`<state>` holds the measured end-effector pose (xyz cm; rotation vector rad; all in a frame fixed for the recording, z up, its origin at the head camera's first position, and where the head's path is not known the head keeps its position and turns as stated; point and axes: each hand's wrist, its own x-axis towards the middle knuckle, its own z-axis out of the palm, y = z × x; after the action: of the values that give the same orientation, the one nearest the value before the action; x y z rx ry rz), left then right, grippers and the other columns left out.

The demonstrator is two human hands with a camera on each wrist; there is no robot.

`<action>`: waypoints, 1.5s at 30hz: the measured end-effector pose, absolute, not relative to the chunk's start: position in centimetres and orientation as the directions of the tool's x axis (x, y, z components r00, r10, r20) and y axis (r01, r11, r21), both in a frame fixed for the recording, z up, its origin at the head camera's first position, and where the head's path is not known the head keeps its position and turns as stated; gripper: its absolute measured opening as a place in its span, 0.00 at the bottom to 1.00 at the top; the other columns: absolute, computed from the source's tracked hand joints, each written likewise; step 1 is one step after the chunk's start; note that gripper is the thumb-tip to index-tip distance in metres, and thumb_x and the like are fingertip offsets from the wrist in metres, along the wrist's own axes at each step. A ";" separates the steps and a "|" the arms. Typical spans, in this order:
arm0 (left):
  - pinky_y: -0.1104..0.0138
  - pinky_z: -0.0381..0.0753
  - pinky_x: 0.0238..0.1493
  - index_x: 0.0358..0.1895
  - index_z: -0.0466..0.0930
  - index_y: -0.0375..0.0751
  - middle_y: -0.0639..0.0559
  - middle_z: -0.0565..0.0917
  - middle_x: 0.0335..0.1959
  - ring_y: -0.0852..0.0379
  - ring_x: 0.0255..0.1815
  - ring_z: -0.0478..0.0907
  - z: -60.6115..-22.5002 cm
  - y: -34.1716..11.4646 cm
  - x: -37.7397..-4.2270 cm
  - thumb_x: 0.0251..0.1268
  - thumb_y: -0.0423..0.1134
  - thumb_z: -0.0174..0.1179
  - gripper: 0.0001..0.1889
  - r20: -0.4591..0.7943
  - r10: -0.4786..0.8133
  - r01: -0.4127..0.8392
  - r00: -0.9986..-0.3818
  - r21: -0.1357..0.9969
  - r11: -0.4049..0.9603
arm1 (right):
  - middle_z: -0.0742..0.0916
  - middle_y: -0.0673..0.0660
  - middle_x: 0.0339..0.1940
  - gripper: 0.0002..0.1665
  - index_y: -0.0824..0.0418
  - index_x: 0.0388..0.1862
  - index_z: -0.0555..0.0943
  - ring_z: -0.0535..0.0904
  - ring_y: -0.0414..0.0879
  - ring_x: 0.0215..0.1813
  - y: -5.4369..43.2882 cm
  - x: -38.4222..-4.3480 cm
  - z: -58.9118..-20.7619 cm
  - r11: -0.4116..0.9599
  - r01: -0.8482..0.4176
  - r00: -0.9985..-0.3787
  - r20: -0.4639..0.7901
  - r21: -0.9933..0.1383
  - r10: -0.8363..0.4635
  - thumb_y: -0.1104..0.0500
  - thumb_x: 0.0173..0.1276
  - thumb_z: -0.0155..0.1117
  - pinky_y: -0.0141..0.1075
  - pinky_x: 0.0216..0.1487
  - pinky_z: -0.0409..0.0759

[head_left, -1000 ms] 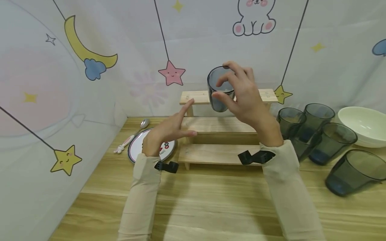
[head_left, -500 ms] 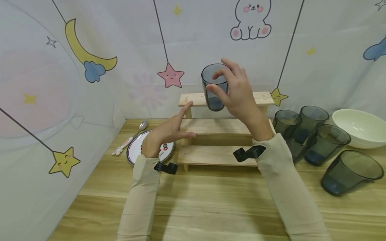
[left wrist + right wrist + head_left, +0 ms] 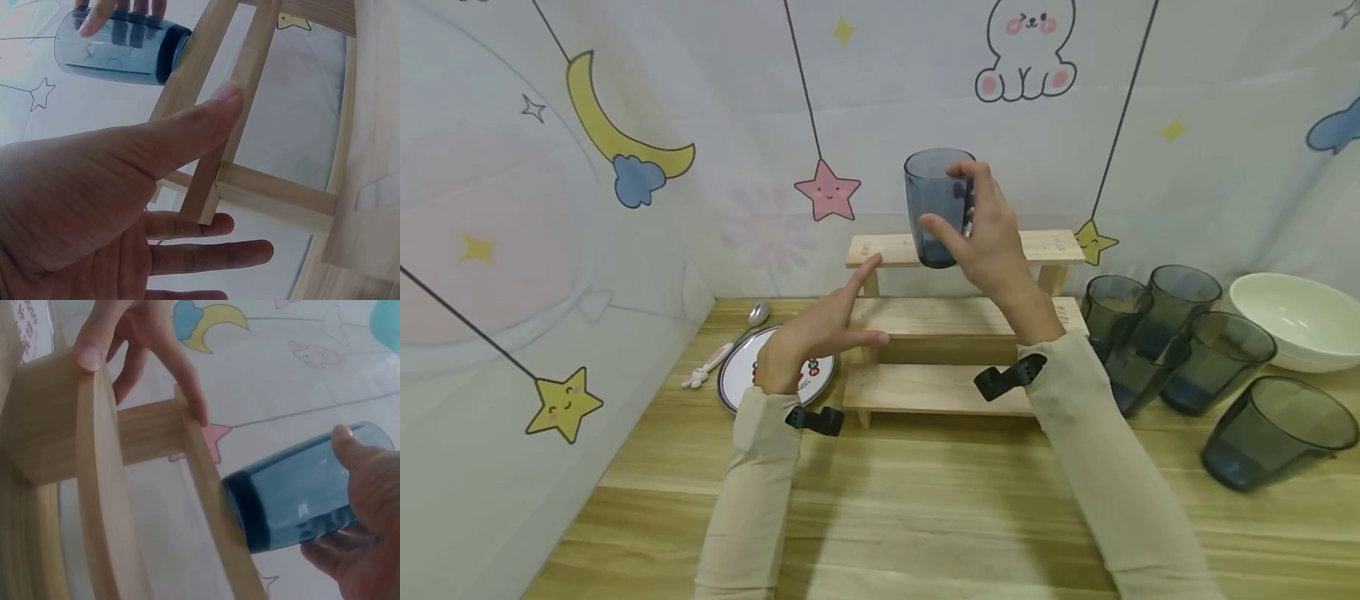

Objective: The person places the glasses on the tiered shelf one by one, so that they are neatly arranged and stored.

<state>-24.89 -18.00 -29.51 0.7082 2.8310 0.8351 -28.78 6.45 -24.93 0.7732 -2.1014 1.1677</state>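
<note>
Pale wood tabletop [image 3: 887,517] lies nearest. Left, lettering on a plate [image 3: 741,368] is too small to read. Fingers spread, the left hand [image 3: 812,333] touches a tiered stand [image 3: 932,317]. Farther, the right hand [image 3: 996,242] clamps a blue glass [image 3: 929,196] at the top board, its mouth turned less nearward than half a second ago.

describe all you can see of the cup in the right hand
The cup is a translucent blue-grey tumbler, apparently glass, with a round open rim and a thick, darker base. It is roughly upright at the wooden top shelf; whether they touch is unclear. The right hand grips its side between thumb and fingers.
</note>
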 end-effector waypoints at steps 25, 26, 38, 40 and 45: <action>0.46 0.58 0.73 0.81 0.28 0.60 0.38 0.49 0.80 0.36 0.76 0.56 -29.4 -17.8 -24.8 0.65 0.50 0.68 0.57 0.026 0.464 0.400 -0.885 0.550 0.733 | 0.71 0.73 0.71 0.60 0.51 0.83 0.33 0.80 0.62 0.60 6.9 -30.0 -28.0 0.447 -0.632 -0.771 0.569 -0.633 -0.284 0.59 0.71 0.67 0.47 0.57 0.81; 0.47 0.58 0.73 0.81 0.28 0.61 0.38 0.49 0.81 0.36 0.76 0.56 -29.4 -17.7 -24.8 0.65 0.50 0.68 0.57 0.024 0.463 0.398 -0.886 0.549 0.735 | 0.71 0.72 0.71 0.60 0.51 0.83 0.33 0.81 0.61 0.60 6.9 -30.0 -28.0 0.457 -0.624 -0.778 0.560 -0.633 -0.285 0.59 0.71 0.67 0.47 0.57 0.81; 0.47 0.58 0.74 0.81 0.27 0.61 0.39 0.47 0.81 0.37 0.77 0.55 -29.5 -17.8 -24.9 0.65 0.51 0.68 0.57 0.024 0.469 0.405 -0.883 0.547 0.733 | 0.74 0.70 0.69 0.57 0.50 0.83 0.37 0.81 0.60 0.61 6.9 -29.5 -28.3 0.508 -0.598 -0.794 0.545 -0.620 -0.269 0.59 0.72 0.66 0.47 0.57 0.81; 0.46 0.58 0.74 0.81 0.27 0.61 0.40 0.47 0.81 0.37 0.77 0.55 -29.5 -17.8 -24.8 0.65 0.51 0.68 0.57 0.021 0.471 0.404 -0.882 0.549 0.732 | 0.77 0.70 0.66 0.55 0.50 0.83 0.40 0.81 0.59 0.61 7.0 -29.4 -28.5 0.507 -0.601 -0.789 0.558 -0.618 -0.256 0.59 0.71 0.66 0.45 0.56 0.82; 0.47 0.57 0.74 0.81 0.26 0.61 0.41 0.46 0.81 0.37 0.77 0.54 -29.6 -17.8 -24.9 0.65 0.50 0.68 0.57 0.022 0.479 0.409 -0.877 0.557 0.723 | 0.80 0.70 0.62 0.54 0.50 0.83 0.42 0.81 0.58 0.61 7.0 -29.2 -28.6 0.506 -0.589 -0.797 0.556 -0.631 -0.235 0.60 0.71 0.67 0.44 0.54 0.83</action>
<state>-24.86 -17.78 -29.55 0.7249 2.8004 0.8602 -29.21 6.96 -28.60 0.6811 -2.3522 1.2079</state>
